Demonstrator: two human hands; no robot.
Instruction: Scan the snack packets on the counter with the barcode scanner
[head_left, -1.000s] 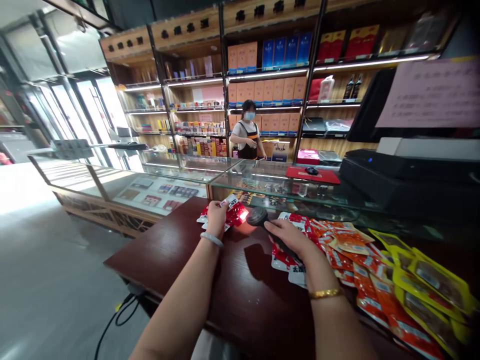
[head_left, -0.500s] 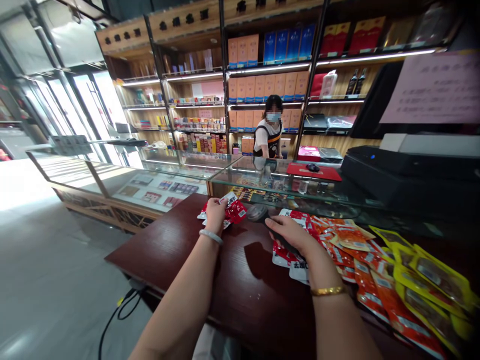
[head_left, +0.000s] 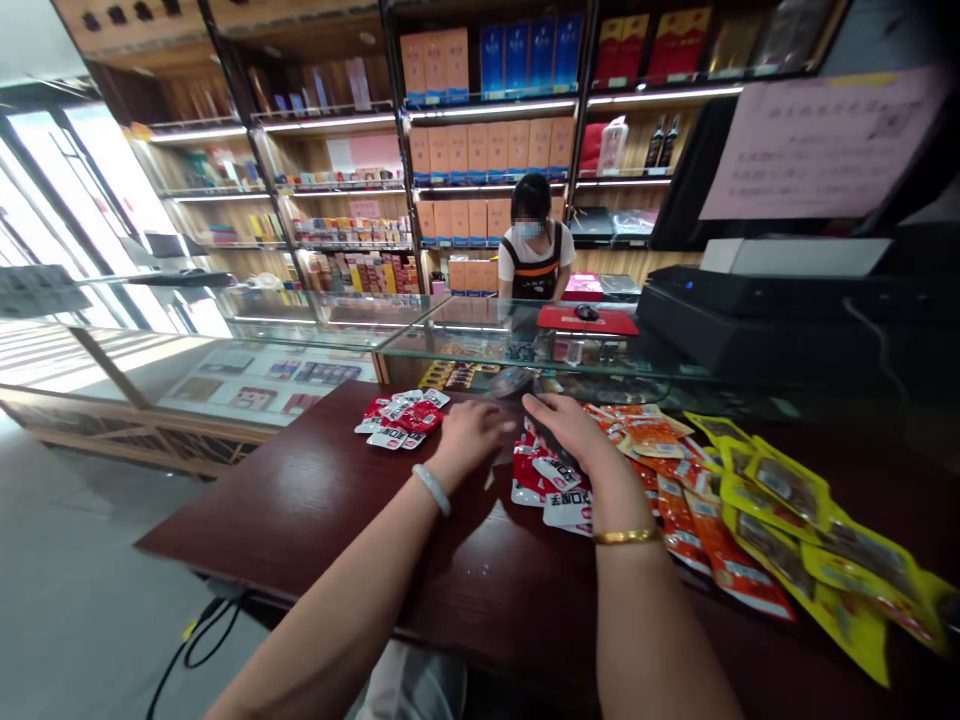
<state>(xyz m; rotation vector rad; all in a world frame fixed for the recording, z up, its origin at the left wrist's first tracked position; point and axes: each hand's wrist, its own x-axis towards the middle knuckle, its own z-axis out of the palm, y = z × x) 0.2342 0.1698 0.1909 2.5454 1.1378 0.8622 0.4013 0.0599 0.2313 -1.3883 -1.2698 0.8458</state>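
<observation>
My right hand (head_left: 562, 425) is wrapped round the dark handle of a handheld barcode scanner (head_left: 511, 382), its head pointing forward over the counter. Beneath and beside that hand lies a pile of red and white snack packets (head_left: 566, 508). My left hand (head_left: 474, 438), slightly blurred, hovers between this pile and a smaller heap of the same packets (head_left: 405, 418) on the left. Its fingers are stretched out and nothing shows in them. Orange snack packets (head_left: 686, 520) and yellow snack packets (head_left: 784, 520) lie spread to the right of my right hand.
A dark wooden counter (head_left: 300, 510) meets a glass display case (head_left: 420, 345) at the back. A person (head_left: 534, 250) stands behind the glass. A black machine (head_left: 720, 310) and a red mat with a mouse (head_left: 562, 318) are on the right. Cables (head_left: 199, 640) hang at the left.
My left hand has let go of a packet on the left heap and moved right toward the other pile. The camera view has turned right; the scanner stays in my right hand.
</observation>
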